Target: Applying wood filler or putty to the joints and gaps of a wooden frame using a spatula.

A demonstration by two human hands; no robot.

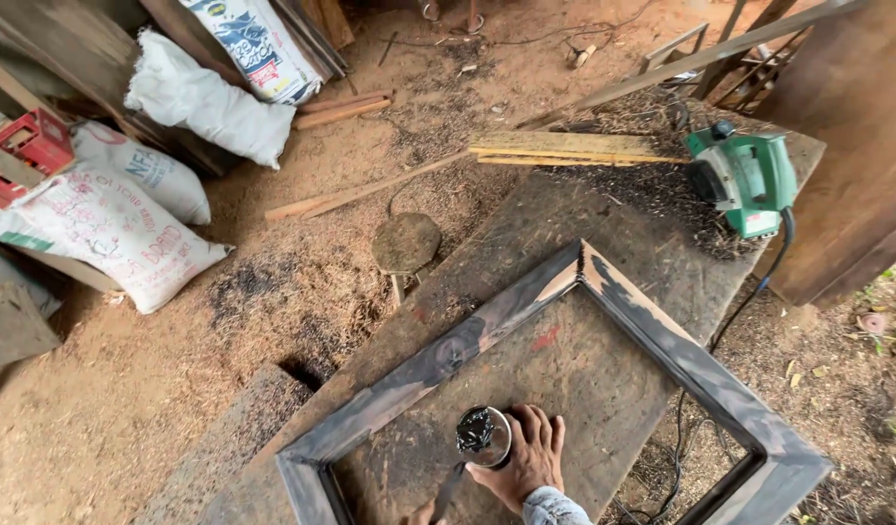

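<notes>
My right hand rests on the worn workbench inside a mitred wooden frame. It grips a small round tin of black paint. The frame is stained dark along most of its length, with pale bare wood near the top corner. Only the fingertips of my left hand show at the bottom edge. They are closed on a thin dark brush that points up toward the tin.
A green electric planer sits at the bench's far right among shavings, its cord hanging off the edge. Wooden strips lie at the far end. A round stool stands left of the bench. Filled sacks and a red crate are at the left.
</notes>
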